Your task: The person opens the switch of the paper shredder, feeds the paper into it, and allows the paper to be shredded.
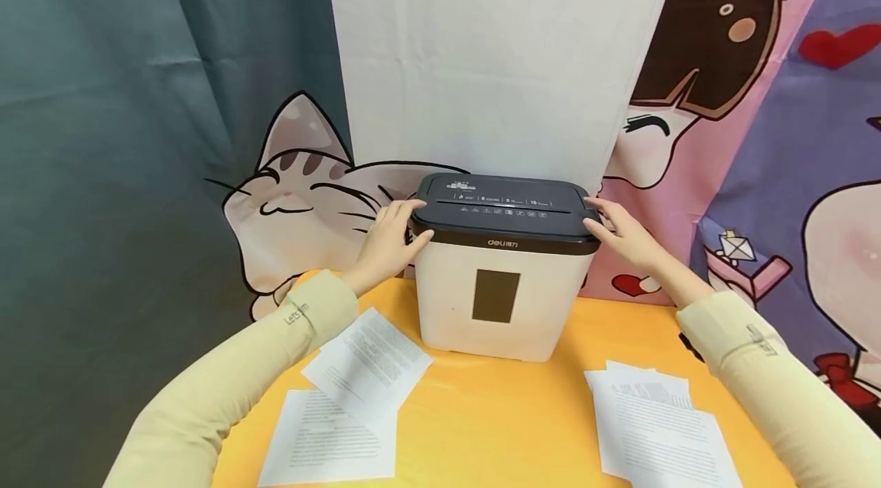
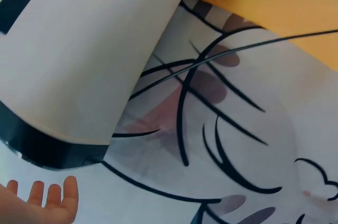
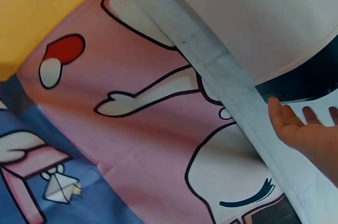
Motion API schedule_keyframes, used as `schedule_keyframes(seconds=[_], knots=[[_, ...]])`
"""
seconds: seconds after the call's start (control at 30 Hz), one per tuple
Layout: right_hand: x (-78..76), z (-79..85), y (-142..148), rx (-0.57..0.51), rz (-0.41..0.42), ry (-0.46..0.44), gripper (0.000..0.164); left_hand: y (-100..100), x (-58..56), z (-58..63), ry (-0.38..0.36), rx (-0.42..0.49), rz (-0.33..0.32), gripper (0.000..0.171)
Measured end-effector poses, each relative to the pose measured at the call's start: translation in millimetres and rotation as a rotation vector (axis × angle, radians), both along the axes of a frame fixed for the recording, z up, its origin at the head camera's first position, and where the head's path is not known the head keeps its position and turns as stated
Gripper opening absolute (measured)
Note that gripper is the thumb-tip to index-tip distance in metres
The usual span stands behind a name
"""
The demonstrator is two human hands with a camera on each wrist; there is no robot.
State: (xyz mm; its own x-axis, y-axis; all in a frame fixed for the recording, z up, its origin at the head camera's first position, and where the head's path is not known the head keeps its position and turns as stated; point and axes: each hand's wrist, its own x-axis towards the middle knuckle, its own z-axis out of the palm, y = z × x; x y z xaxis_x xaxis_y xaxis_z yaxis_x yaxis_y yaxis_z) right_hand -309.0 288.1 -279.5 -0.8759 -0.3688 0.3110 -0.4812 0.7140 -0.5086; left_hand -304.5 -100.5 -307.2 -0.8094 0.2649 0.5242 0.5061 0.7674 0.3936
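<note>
A paper shredder (image 1: 440,297) with a white bin and a dark top stands on the yellow table, its feed slot (image 1: 502,206) running along the top. At the left end of the top is my left hand (image 1: 390,237), fingers spread and thumb near the front corner. My right hand (image 1: 628,237) is at the opposite end in a similar pose. The left wrist view shows the left fingers (image 2: 69,195) just off the dark rim (image 2: 53,147). In the right wrist view, a right fingertip (image 3: 273,102) is close to the rim; contact is hard to tell.
Printed sheets (image 1: 330,438) lie overlapping on the table's left side, and more sheets (image 1: 657,427) on the right. Behind the shredder hangs a cartoon-printed cloth (image 1: 502,52). A small dark object (image 1: 690,346) is partly hidden by the right sleeve.
</note>
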Motion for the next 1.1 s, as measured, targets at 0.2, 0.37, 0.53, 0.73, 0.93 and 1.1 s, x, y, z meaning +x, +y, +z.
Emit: schedule_keyframes(seconds=[0.2, 0.37, 0.53, 0.73, 0.93, 1.1], knots=[[-19.9, 4.4, -12.4, 0.113, -0.024, 0.09, 0.046, 11.4, -7.6, 14.3, -0.06, -0.007, -0.04, 0.052], [-35.6, 5.5, -28.4, 0.134, -0.101, 0.123, 0.04, 19.0, -22.8, 30.0, -0.164, 0.077, -0.117, 0.049], [-47.8, 6.0, -39.4, 0.176, -0.13, 0.076, 0.039, 30.2, -40.7, 48.7, -0.177, 0.025, -0.122, 0.045], [-50.3, 3.3, -35.4, 0.209, -0.136, 0.05, 0.037, 48.4, -56.9, 61.4, -0.208, -0.005, -0.098, 0.047], [-51.1, 3.0, -34.7, 0.208, -0.112, 0.024, 0.04, 60.7, -66.6, 64.4, -0.298, -0.096, -0.098, 0.05], [-52.5, -1.0, -37.3, 0.203, -0.114, 0.017, 0.041, 64.7, -70.8, 64.6, -0.353, -0.163, -0.1, 0.054]])
